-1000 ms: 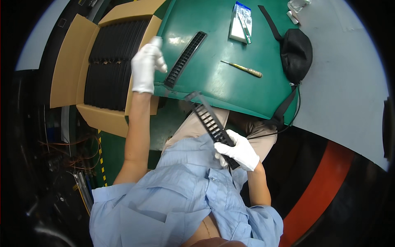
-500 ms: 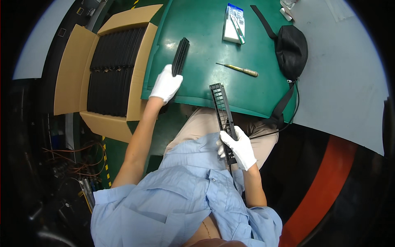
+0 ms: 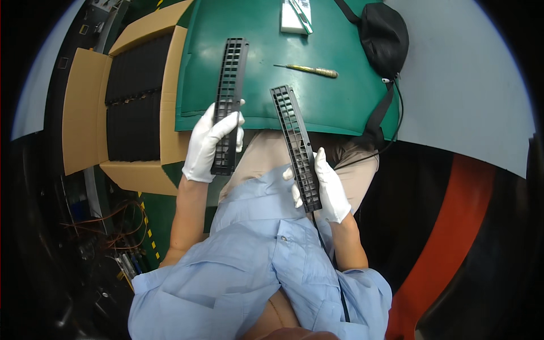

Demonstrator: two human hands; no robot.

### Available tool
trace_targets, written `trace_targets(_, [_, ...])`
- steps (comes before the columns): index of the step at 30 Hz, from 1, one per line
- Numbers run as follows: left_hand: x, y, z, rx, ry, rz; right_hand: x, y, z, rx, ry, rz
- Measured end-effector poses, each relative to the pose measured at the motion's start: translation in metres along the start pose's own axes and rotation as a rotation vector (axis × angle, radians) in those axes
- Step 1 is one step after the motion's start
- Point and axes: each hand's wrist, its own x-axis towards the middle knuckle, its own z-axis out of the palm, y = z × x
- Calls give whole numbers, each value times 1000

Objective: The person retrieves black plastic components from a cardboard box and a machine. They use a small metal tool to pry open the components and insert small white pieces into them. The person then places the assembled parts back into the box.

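My left hand [image 3: 208, 143], in a white glove, grips a long black plastic grid strip [image 3: 231, 85] near its lower end; the strip points away from me over the green mat [image 3: 340, 107]. My right hand [image 3: 327, 190], also gloved, holds a second black grid strip [image 3: 294, 141] of the same kind. That one is raised above my lap with its far end over the mat's near edge. The two strips lie roughly side by side with a gap between them.
An open cardboard box [image 3: 85, 113] packed with black strips stands at my left. On the mat lie a yellow-handled screwdriver [image 3: 309, 69] and a white box [image 3: 294, 20]. A black pouch [image 3: 385, 37] with a strap sits at the right, on a grey table [image 3: 464, 96].
My left hand took hold of the strip that lay on the mat and drew it toward me. My right hand lifted its strip higher, next to the other one.
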Motion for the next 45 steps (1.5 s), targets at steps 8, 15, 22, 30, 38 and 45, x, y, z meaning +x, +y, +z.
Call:
trace_targets(8, [-13,-10,16,4,-10,-30,-13,-12,4,-81,-38,-35])
trace_targets(15, [-13,-13,14,107,-9,19,-15,-14,3,-60,-35,-29])
trace_targets(22, [-12,-17,15,285,58,135,-15,-11,-1,-68,-38,-51])
trace_targets(30, [-17,-20,18,615,92,355,-12,-12,-3,-52,-51,-34])
trace_targets(38, [-2,-11,18,969,29,824,-10,-11,-10,16,-46,16])
trace_targets(45, [8,10,17,1222,-356,1101,-2,-11,-12,-84,16,60])
